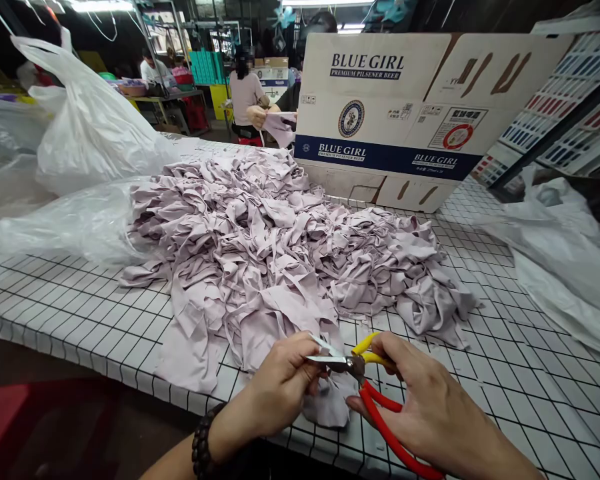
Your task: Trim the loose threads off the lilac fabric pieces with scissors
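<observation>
My right hand (pixel 425 393) is closed around a pair of scissors (pixel 353 365) with red and yellow handles. Their blades stand apart and point left, the tips close to the fingers of my left hand (pixel 285 373). That hand, with a dark beaded bracelet (pixel 203 437) at its wrist, pinches a pale lilac fabric piece (pixel 330 403) whose lower end hangs below the blades. Just beyond both hands a large heap of similar lilac fabric pieces (pixel 260 247) spreads over the table. Part of the pinched fabric is hidden behind my fingers.
A white tablecloth with black grid lines (pixel 505 393) covers the table. Behind the heap stands a large cardboard box (pixel 380 120). Plastic bags lie at the left (pixel 90 127) and right (pixel 565 247). Across the table, a person's hand (pixel 257 117) holds lilac fabric; other people sit farther back.
</observation>
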The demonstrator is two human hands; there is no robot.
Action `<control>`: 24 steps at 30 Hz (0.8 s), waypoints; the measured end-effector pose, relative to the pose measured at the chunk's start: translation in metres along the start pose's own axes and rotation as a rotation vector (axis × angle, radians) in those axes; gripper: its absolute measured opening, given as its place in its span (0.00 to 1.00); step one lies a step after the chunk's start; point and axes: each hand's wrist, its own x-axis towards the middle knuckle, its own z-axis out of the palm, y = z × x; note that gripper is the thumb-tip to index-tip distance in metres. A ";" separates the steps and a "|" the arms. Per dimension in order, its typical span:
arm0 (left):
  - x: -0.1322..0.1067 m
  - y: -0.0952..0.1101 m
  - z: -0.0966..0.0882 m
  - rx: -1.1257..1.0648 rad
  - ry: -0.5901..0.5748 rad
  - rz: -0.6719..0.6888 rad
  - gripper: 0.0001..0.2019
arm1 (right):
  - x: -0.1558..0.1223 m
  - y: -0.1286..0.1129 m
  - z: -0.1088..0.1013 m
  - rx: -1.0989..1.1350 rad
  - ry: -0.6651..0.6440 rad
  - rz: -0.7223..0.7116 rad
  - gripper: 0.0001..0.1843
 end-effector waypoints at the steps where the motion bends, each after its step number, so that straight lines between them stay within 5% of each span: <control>1: 0.000 0.000 0.000 -0.004 -0.005 -0.004 0.16 | 0.000 -0.001 0.000 -0.006 0.013 -0.013 0.20; 24: -0.002 -0.002 0.000 -0.229 -0.047 -0.057 0.14 | 0.004 -0.003 -0.001 -0.134 0.085 -0.078 0.18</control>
